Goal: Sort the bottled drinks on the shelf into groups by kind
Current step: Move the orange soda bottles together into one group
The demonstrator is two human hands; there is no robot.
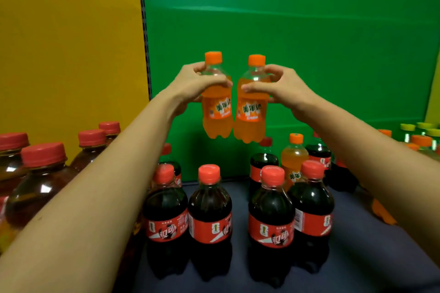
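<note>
I have both hands raised in front of the green backdrop [309, 31], one orange soda in each. My left hand [190, 85] is wrapped around the shoulder of the left orange bottle [217, 112], fingers closed on it just under the cap. My right hand [281, 89] grips the right orange bottle [250, 114] the same way. The two bottles hang upright, side by side and nearly touching, well above the shelf [369, 257].

Below them stand the cola bottles [210, 211] with red caps, four in a front row and more behind. One more orange bottle [294, 159] stands among the back colas. To my left is a group of brown tea bottles [38, 188] with red caps, in front of the yellow panel [66, 43]. At the far right edge I see orange and yellow-green caps [421, 133], too cut off to say more.
</note>
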